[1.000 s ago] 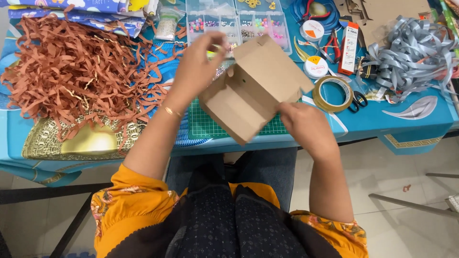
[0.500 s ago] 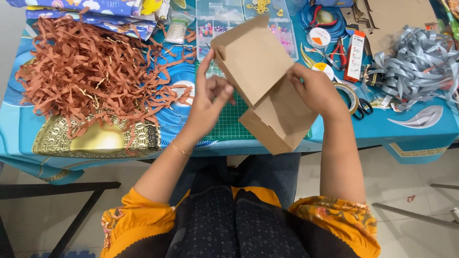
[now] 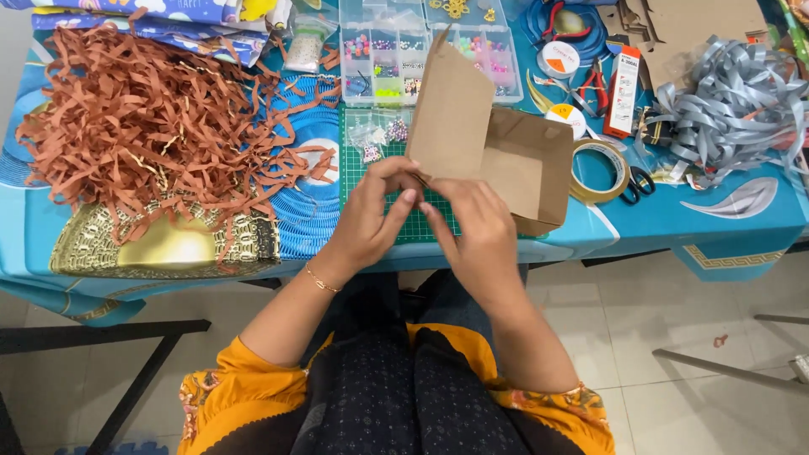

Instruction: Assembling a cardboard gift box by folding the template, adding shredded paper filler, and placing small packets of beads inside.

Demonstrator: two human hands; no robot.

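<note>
Brown cardboard box (image 3: 497,152), partly folded, held above the near edge of the table (image 3: 742,227) and over the green cutting mat (image 3: 371,173). One tall flap stands up from the fingers and tapers toward the far side of the table; the open body of the box lies out to the right of the fingers, its mouth facing up toward the camera, its long axis running roughly left to right with a slight downward slant. Left hand (image 3: 371,215): fingers curled and pressed together, pinching the lower left corner of the box where flap meets body. Right hand (image 3: 476,227): fingers bent and close together, thumb meeting the left hand's fingertips at the same corner, palm below the box. Both hands touch each other at that corner. Well to the left of the fingers: a loose heap of brown paper shreds (image 3: 160,126) over a gold tray (image 3: 160,248). Beyond the fingers, behind the flap: a clear bead organiser (image 3: 388,50) with coloured beads. To the right of the box, touching its far corner: a roll of brown tape (image 3: 602,173), then black-handled scissors (image 3: 636,181). Further right: a pile of grey ribbon (image 3: 725,109). Beyond the tape: a red and white carton (image 3: 624,80).
</note>
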